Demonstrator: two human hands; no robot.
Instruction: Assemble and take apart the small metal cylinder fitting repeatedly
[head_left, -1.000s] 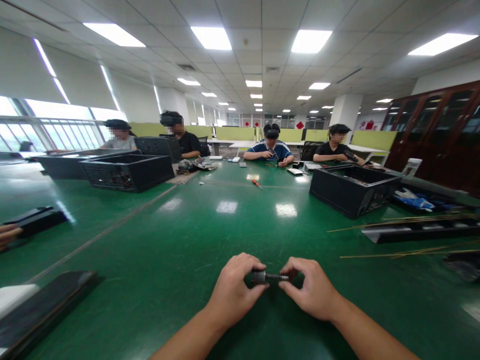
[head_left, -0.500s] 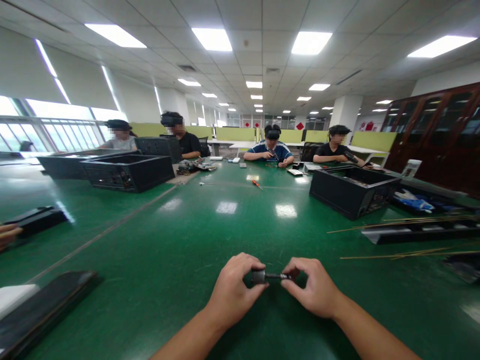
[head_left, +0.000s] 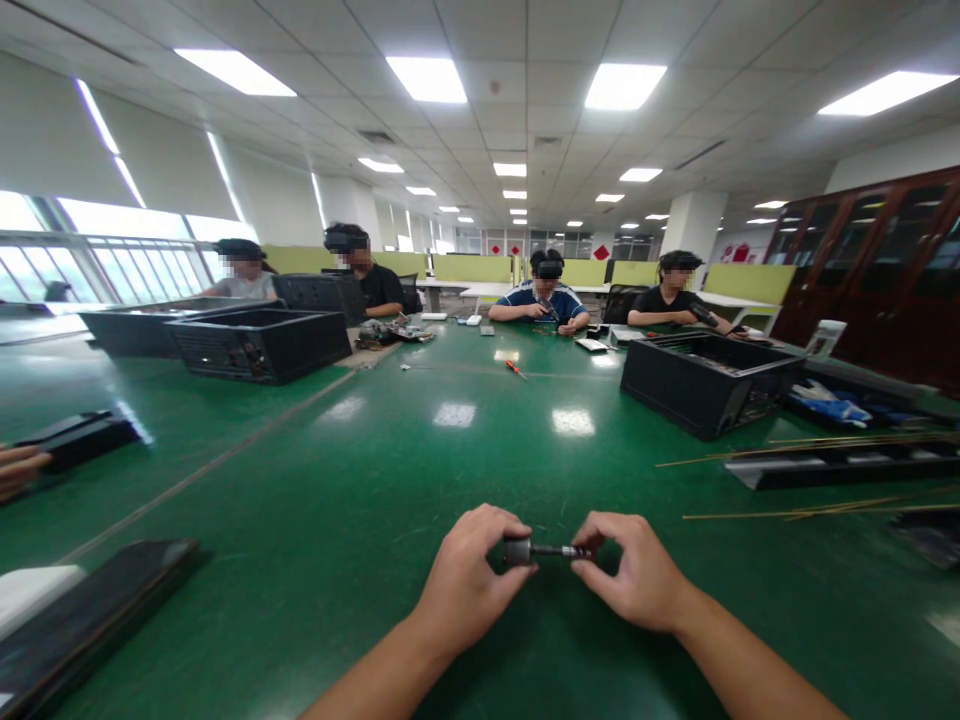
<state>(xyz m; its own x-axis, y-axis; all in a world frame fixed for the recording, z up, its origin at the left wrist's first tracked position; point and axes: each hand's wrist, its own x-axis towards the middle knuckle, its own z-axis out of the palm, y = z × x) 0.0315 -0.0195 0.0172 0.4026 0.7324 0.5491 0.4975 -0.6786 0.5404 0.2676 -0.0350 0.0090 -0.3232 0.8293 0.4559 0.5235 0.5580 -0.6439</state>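
Observation:
In front of me, just above the green table (head_left: 360, 510), a small motor-like part (head_left: 517, 551) lies level between my hands. It has a grey cylinder at the left and a thin dark shaft to the right. My left hand (head_left: 474, 565) grips the cylinder between thumb and fingers. At the shaft's far end, the thumb and fingers of my right hand (head_left: 637, 572) pinch the darker tip. The fingertips hide part of that tip.
Black computer cases (head_left: 709, 385) stand at right and left. A dark metal rail (head_left: 832, 465) and thin brass-coloured rods (head_left: 795, 513) lie at right. A red screwdriver (head_left: 514, 369) lies mid-table. Another person's hand (head_left: 21, 470) is at far left; several people sit opposite.
My right hand has shifted slightly right along the shaft, so more of the tip shows. The left hand and the cylinder have stayed in place.

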